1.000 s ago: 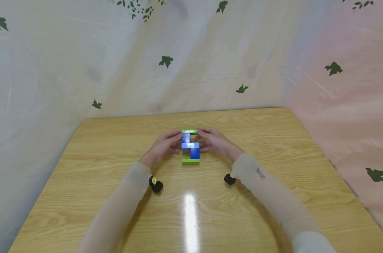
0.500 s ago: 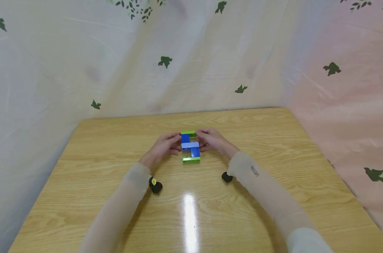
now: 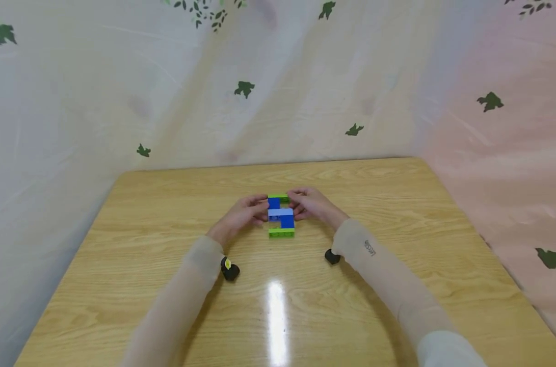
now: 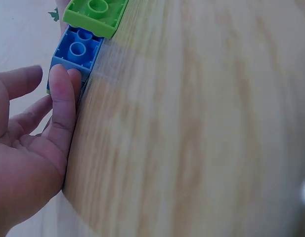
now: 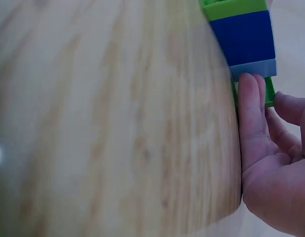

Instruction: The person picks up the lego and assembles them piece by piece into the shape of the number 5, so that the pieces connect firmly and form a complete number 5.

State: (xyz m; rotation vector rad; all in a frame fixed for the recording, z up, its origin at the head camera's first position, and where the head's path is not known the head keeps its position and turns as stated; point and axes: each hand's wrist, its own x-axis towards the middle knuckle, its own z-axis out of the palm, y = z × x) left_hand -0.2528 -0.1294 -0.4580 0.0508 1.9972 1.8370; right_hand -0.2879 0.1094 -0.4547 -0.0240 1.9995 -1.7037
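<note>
An S-shaped build of toy building bricks (image 3: 280,212) stands between my hands in the head view. It has green bricks at its far and near ends, dark blue ones between, and a light blue brick (image 3: 280,212) across the middle. My left hand (image 3: 245,215) rests loosely extended fingertips against its left side. In the left wrist view they touch the light blue brick, thumb apart from it. My right hand (image 3: 313,205) touches the right side, with its thumb (image 5: 288,106) at the far green brick (image 5: 270,91). Some fingertips are hidden behind the bricks.
The wooden table (image 3: 278,275) extends around the build on every side. A hanging cloth (image 3: 296,76) with leaf and bird prints rises behind the table's far edge. Black wrist cameras (image 3: 333,256) hang at both sleeves.
The build's far end has shifted slightly towards me and looks lower, and the hollow undersides of bricks now face me. Both hands stay at its sides; the right fingers have drawn closer together.
</note>
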